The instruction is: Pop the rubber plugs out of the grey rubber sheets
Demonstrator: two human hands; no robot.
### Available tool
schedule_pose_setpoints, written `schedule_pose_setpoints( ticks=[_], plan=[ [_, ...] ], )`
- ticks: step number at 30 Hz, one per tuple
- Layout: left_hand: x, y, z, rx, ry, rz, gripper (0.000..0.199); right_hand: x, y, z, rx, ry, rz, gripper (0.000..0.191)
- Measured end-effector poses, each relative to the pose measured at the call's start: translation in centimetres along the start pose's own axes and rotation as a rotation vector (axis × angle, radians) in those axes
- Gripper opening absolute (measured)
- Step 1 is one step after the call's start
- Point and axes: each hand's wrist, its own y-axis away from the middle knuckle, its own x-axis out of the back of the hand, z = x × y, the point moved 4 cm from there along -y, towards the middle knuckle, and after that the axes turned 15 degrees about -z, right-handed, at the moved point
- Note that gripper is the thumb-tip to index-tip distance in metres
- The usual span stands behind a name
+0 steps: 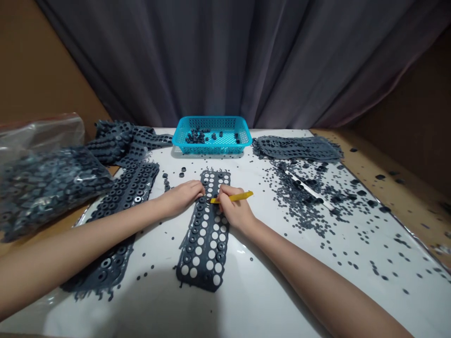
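Note:
A dark rubber sheet (206, 234) lies lengthwise before me, with rows of round holes showing white and several ring-shaped rubber grommets still in it. My left hand (186, 195) is closed, its fingertips pressed at the sheet's upper left edge; what lies under them is partly hidden. In my right hand (234, 209) is a slim yellow tool (241, 196), gripped between thumb and fingers. The tool crosses the middle of the sheet, its left end close to my left fingertips.
A blue basket (214, 149) holding loose black parts stands at the back. Another grommet sheet (127, 197) lies left, near a clear bag (52, 183) of parts. Small black discs (306, 211) and a white strip (310, 190) scatter to the right, before stacked sheets (299, 148).

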Motion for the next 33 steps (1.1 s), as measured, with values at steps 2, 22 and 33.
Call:
schedule_pose_setpoints(
  ticks=[2,22,33],
  plan=[
    [0.3,0.2,-0.2,0.029,0.061,0.029,0.021,0.0,0.0,0.1,-0.001,-0.001,-0.001,0.026],
    [0.7,2.6,2.0,0.294,1.863,0.324,0.028,0.0,0.3,0.5,-0.026,-0.082,-0.022,0.019],
    [0.2,2.6,3.7,0.497,2.025,0.264,0.039,0.1,0.3,0.5,-0.034,-0.085,-0.024,0.018]
  ],
)
